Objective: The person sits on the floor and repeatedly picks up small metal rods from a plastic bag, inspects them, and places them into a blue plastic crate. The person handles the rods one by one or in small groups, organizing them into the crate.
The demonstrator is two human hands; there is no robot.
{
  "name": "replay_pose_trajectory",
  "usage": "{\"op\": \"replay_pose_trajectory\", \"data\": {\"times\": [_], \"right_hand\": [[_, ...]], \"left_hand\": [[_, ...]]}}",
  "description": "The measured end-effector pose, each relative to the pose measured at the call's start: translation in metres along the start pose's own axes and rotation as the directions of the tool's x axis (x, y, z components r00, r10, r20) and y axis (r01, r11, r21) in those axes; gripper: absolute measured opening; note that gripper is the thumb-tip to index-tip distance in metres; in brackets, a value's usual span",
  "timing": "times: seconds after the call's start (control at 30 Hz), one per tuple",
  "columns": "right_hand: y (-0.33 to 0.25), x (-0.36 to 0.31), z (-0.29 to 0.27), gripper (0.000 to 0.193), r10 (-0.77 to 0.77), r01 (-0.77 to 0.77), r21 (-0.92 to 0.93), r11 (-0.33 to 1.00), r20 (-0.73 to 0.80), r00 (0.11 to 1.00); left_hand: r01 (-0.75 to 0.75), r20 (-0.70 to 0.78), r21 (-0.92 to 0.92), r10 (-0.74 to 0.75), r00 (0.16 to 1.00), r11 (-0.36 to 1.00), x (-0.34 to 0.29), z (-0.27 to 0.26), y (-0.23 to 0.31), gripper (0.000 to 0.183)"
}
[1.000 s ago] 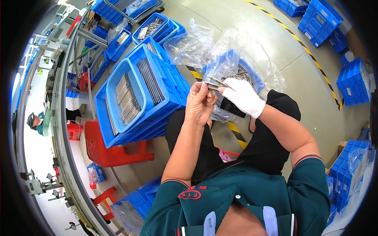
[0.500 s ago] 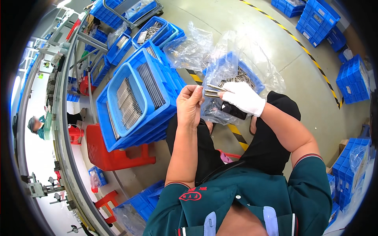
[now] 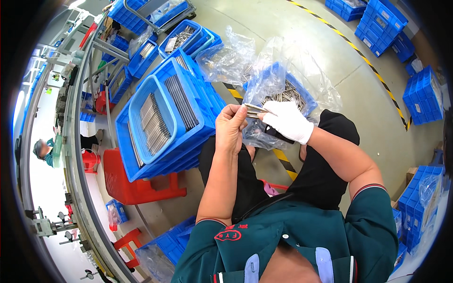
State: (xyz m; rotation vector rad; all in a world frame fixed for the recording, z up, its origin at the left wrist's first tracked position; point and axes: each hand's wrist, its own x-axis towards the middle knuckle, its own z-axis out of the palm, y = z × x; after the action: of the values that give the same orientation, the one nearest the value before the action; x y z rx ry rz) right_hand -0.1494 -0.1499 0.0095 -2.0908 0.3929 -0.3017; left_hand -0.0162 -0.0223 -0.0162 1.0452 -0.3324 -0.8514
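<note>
My right hand (image 3: 289,123), in a white glove, is closed around a few thin metal rods (image 3: 254,112) that stick out toward the left. My bare left hand (image 3: 230,129) pinches the other ends of these rods between thumb and fingers. Below and beyond my hands, a blue crate (image 3: 309,94) of loose metal rods sits on the floor, lined with clear plastic film (image 3: 264,85). To the left, a light blue basket (image 3: 135,106) with a row of rods rests on top of stacked blue crates (image 3: 123,151).
A red stool (image 3: 115,174) stands under the crate stack. More blue crates stand along the right (image 3: 422,96) and at the upper left. Striped floor tape (image 3: 349,40) runs across the floor. A person (image 3: 45,153) is at the far left beyond a metal-framed bench (image 3: 78,188).
My left hand has moved slightly right and now grips the rod ends. My gloved right hand has shifted a little down, and the rods are gathered closer between both hands.
</note>
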Motion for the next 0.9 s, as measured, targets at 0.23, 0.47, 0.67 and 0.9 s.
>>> {"op": "replay_pose_trajectory", "data": {"times": [0.23,0.47,0.67,0.9], "right_hand": [[0.009,0.003,-0.005,0.030,-0.067,0.073,-0.098,0.992,0.063,0.996],[-0.002,0.003,-0.005,0.026,-0.068,0.079,-0.096,0.992,0.119,0.991],[-0.003,0.002,-0.005,0.026,-0.077,0.098,-0.167,0.981,0.129,0.989],[-0.011,0.002,0.008,0.020,-0.136,0.146,-0.240,0.960,0.058,0.989]], "left_hand": [[-0.173,-0.144,0.081,0.183,0.972,0.982,0.003,-0.005,0.010,0.016],[0.058,0.003,-0.027,-0.058,0.998,0.998,0.000,-0.006,0.005,0.014],[0.040,0.047,-0.032,-0.039,0.998,0.999,-0.002,-0.006,0.007,0.011],[0.043,0.023,-0.141,-0.040,0.999,0.989,0.000,-0.016,-0.007,0.012]]}}
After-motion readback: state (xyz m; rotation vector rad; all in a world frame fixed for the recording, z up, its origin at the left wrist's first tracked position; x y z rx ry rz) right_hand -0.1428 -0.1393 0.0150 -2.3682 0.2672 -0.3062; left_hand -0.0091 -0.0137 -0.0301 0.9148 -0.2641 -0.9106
